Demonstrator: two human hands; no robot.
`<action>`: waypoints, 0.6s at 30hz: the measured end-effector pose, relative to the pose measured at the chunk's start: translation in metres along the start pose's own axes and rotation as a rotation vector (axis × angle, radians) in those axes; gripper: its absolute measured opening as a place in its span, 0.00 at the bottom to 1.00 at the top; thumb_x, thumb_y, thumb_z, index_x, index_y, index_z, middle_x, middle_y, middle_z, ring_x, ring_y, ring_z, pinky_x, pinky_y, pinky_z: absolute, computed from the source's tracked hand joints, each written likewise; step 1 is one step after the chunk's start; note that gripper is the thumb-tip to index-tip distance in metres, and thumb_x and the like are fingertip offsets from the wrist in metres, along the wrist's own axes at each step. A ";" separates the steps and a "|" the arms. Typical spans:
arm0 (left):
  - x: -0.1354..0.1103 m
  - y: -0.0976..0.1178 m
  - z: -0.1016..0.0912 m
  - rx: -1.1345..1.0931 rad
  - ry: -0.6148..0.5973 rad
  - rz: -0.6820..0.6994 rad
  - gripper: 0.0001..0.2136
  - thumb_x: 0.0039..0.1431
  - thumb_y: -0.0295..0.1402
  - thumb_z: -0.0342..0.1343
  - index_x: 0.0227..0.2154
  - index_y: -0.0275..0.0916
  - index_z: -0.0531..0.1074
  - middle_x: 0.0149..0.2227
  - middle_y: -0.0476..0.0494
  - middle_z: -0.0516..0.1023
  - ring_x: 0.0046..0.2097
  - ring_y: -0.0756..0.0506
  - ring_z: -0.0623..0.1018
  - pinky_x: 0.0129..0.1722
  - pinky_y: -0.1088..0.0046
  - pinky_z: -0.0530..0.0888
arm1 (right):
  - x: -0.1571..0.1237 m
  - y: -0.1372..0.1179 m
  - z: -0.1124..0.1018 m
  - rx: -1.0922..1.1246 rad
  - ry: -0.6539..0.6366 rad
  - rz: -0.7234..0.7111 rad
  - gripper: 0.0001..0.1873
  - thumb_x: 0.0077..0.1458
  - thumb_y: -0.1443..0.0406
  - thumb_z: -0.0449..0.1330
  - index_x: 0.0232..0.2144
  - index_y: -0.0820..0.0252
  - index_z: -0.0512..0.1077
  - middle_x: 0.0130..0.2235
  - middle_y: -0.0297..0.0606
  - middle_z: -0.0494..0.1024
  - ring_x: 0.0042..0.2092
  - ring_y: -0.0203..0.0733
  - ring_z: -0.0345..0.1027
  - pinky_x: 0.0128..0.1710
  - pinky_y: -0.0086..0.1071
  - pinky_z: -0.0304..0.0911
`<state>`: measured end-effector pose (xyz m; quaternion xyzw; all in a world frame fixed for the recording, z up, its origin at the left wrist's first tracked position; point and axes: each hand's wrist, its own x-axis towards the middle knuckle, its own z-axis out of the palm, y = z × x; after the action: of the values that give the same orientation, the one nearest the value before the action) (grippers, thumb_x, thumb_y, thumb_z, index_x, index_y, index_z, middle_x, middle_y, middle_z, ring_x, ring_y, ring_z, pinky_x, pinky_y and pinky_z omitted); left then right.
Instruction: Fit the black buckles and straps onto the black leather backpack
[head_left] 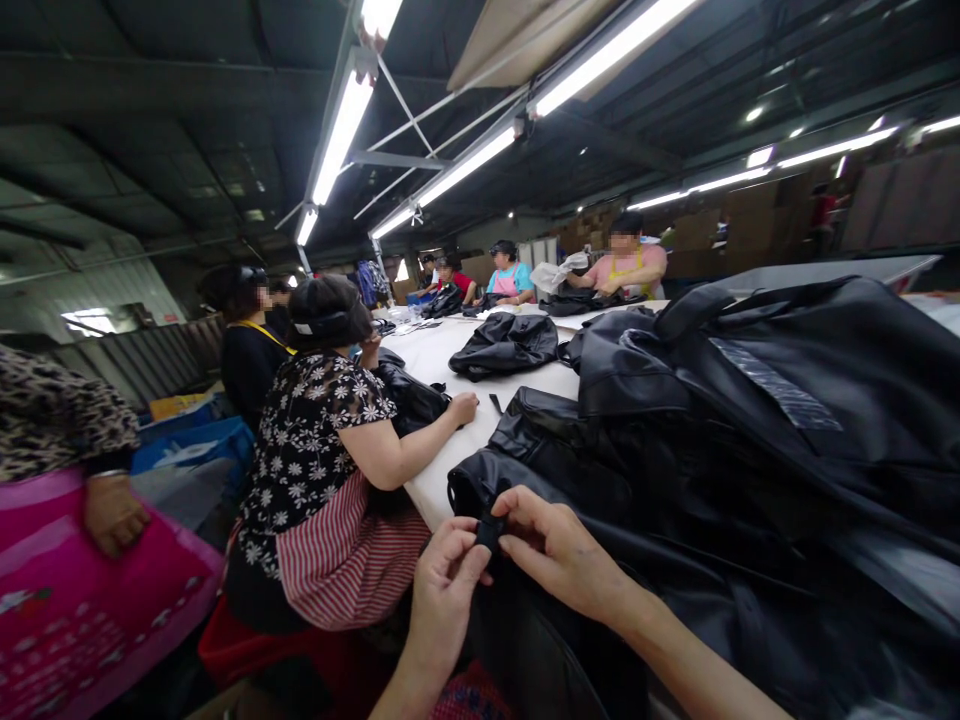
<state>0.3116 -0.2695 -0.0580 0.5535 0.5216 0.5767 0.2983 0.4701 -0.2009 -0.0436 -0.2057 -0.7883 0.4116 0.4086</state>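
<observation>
My left hand [448,580] and my right hand [559,550] meet at the front edge of the table. Both pinch a short piece of black strap [490,528], thumbs and forefingers closed on it from either side. Whether a buckle is part of it is too small to tell. The strap appears to belong to a black leather-like bag [555,480] lying just beyond my fingers. Black material hangs below my hands over the table edge. To the right, more black bags [720,400] are heaped, one bearing a shiny clear strip.
A white table [420,345] runs away from me with another black bag [514,343] on it. A co-worker in a flowered top [319,420] sits close at left. Another person's pink apron [82,590] is at far left. Blue bins [195,445] stand behind them.
</observation>
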 end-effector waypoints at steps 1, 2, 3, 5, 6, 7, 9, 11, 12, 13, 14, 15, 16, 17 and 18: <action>-0.001 -0.001 0.001 0.029 0.020 0.016 0.14 0.56 0.42 0.58 0.22 0.37 0.74 0.39 0.42 0.72 0.37 0.47 0.73 0.31 0.77 0.71 | 0.000 0.000 0.000 -0.002 -0.005 -0.006 0.10 0.55 0.72 0.53 0.40 0.56 0.65 0.25 0.24 0.65 0.26 0.32 0.58 0.27 0.28 0.51; -0.001 -0.001 0.002 0.055 0.038 0.034 0.15 0.56 0.42 0.58 0.22 0.37 0.74 0.39 0.42 0.72 0.36 0.47 0.73 0.30 0.77 0.71 | -0.001 0.001 0.000 -0.005 -0.006 -0.014 0.11 0.55 0.72 0.53 0.40 0.56 0.65 0.24 0.23 0.65 0.26 0.32 0.57 0.27 0.28 0.51; -0.002 -0.002 0.003 0.079 0.058 0.051 0.15 0.56 0.42 0.57 0.21 0.37 0.73 0.38 0.43 0.72 0.36 0.48 0.73 0.30 0.77 0.71 | -0.001 0.001 0.000 -0.012 -0.001 -0.023 0.10 0.55 0.72 0.53 0.40 0.55 0.65 0.24 0.23 0.65 0.26 0.32 0.57 0.27 0.28 0.51; -0.003 -0.003 0.006 0.121 0.089 0.081 0.15 0.57 0.42 0.57 0.21 0.38 0.73 0.37 0.43 0.72 0.34 0.49 0.72 0.29 0.77 0.70 | -0.002 0.002 0.001 -0.025 0.022 -0.032 0.08 0.56 0.71 0.53 0.38 0.55 0.65 0.25 0.24 0.65 0.26 0.32 0.57 0.27 0.28 0.51; -0.003 -0.004 0.007 0.136 0.103 0.089 0.15 0.58 0.42 0.56 0.21 0.38 0.73 0.37 0.43 0.72 0.33 0.49 0.72 0.29 0.78 0.70 | -0.003 0.003 0.003 -0.026 0.032 -0.031 0.07 0.56 0.71 0.53 0.38 0.55 0.65 0.25 0.25 0.66 0.26 0.32 0.58 0.27 0.29 0.52; -0.004 -0.005 0.009 0.144 0.117 0.094 0.14 0.58 0.42 0.56 0.22 0.38 0.73 0.36 0.44 0.72 0.32 0.50 0.72 0.29 0.78 0.70 | -0.003 0.004 0.004 -0.027 0.039 -0.030 0.06 0.57 0.71 0.53 0.37 0.55 0.64 0.26 0.25 0.67 0.27 0.33 0.58 0.28 0.29 0.52; -0.004 -0.007 0.010 0.149 0.137 0.099 0.14 0.58 0.41 0.56 0.22 0.38 0.73 0.36 0.44 0.71 0.30 0.51 0.71 0.27 0.78 0.70 | -0.003 0.005 0.007 -0.033 0.059 -0.034 0.06 0.57 0.71 0.52 0.37 0.55 0.63 0.27 0.27 0.69 0.27 0.33 0.60 0.28 0.29 0.53; -0.004 -0.010 0.011 0.146 0.156 0.109 0.14 0.58 0.42 0.56 0.23 0.38 0.73 0.35 0.45 0.71 0.29 0.51 0.70 0.26 0.78 0.69 | -0.002 0.005 0.009 -0.039 0.083 -0.052 0.06 0.57 0.71 0.52 0.37 0.55 0.63 0.27 0.27 0.69 0.27 0.33 0.61 0.28 0.29 0.54; -0.004 -0.011 0.011 0.144 0.165 0.115 0.14 0.58 0.42 0.56 0.23 0.38 0.74 0.35 0.44 0.71 0.29 0.51 0.70 0.26 0.78 0.69 | -0.001 0.005 0.009 -0.035 0.095 -0.057 0.06 0.57 0.71 0.52 0.36 0.55 0.63 0.27 0.27 0.69 0.27 0.33 0.62 0.29 0.29 0.54; -0.004 -0.011 0.011 0.141 0.171 0.119 0.14 0.58 0.42 0.56 0.23 0.38 0.73 0.35 0.44 0.72 0.30 0.50 0.71 0.27 0.78 0.70 | -0.001 0.005 0.009 -0.024 0.102 -0.060 0.05 0.57 0.71 0.52 0.36 0.55 0.63 0.27 0.27 0.69 0.28 0.33 0.63 0.29 0.28 0.55; -0.004 -0.012 0.011 0.134 0.178 0.118 0.14 0.58 0.42 0.56 0.22 0.38 0.73 0.36 0.43 0.72 0.32 0.49 0.72 0.28 0.77 0.70 | 0.000 0.006 0.009 -0.009 0.103 -0.058 0.05 0.58 0.70 0.53 0.35 0.55 0.63 0.27 0.27 0.70 0.28 0.33 0.64 0.29 0.28 0.56; -0.004 -0.012 0.011 0.125 0.183 0.112 0.15 0.58 0.42 0.56 0.21 0.38 0.73 0.37 0.43 0.72 0.33 0.48 0.73 0.29 0.77 0.71 | 0.001 0.006 0.009 0.009 0.100 -0.054 0.04 0.58 0.70 0.53 0.35 0.55 0.63 0.28 0.27 0.71 0.29 0.33 0.65 0.30 0.28 0.57; -0.004 -0.013 0.011 0.116 0.184 0.104 0.15 0.58 0.42 0.56 0.21 0.38 0.72 0.37 0.42 0.73 0.35 0.47 0.73 0.30 0.76 0.71 | 0.001 0.008 0.008 0.027 0.094 -0.048 0.04 0.59 0.70 0.53 0.35 0.55 0.63 0.28 0.27 0.72 0.30 0.34 0.67 0.31 0.28 0.59; -0.004 -0.013 0.011 0.109 0.185 0.098 0.16 0.57 0.42 0.56 0.20 0.38 0.72 0.38 0.42 0.73 0.36 0.47 0.73 0.31 0.76 0.71 | 0.001 0.009 0.008 0.042 0.089 -0.040 0.03 0.60 0.69 0.53 0.34 0.55 0.63 0.28 0.28 0.73 0.30 0.34 0.68 0.32 0.28 0.60; -0.004 -0.014 0.012 0.106 0.187 0.094 0.16 0.57 0.42 0.56 0.20 0.38 0.72 0.38 0.42 0.73 0.37 0.46 0.74 0.32 0.76 0.71 | 0.001 0.011 0.008 0.055 0.089 -0.032 0.02 0.60 0.68 0.53 0.34 0.55 0.64 0.29 0.28 0.73 0.31 0.34 0.68 0.32 0.28 0.61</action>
<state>0.3203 -0.2660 -0.0740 0.5362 0.5502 0.6109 0.1914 0.4627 -0.1982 -0.0545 -0.1999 -0.7609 0.4169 0.4552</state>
